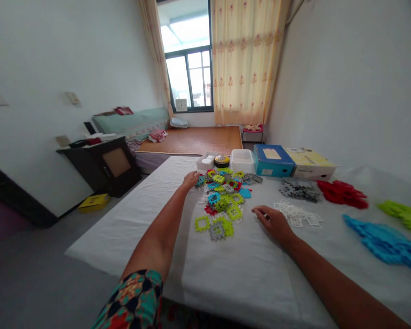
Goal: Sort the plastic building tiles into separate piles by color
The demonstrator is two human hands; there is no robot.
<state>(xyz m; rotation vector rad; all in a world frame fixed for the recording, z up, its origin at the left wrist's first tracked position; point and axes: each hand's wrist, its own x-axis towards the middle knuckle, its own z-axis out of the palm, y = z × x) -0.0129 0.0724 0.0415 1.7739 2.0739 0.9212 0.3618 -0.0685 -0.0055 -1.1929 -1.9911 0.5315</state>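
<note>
My left hand (191, 179) reaches to the far left edge of a mixed pile of toothed plastic building pieces (222, 187) in green, blue, red and grey. Its fingers point at the pile, and I make out nothing held in them. My right hand (273, 222) hovers low over the white cloth, right of the pile, fingers loosely bent and apart with nothing visible between them. Close beside it lie white frame-like pieces (296, 212). At the pile's near end are a green square frame (202, 224) and a grey toothed piece (217, 231).
Sorted heaps lie to the right: grey pieces (299, 189), red pieces (342, 194), blue pieces (387, 240) and green pieces (404, 214). Along the back stand a white tray (205, 163), a round tin (222, 161), a clear tub (242, 161), a blue box (273, 161) and a yellow-and-white box (310, 164).
</note>
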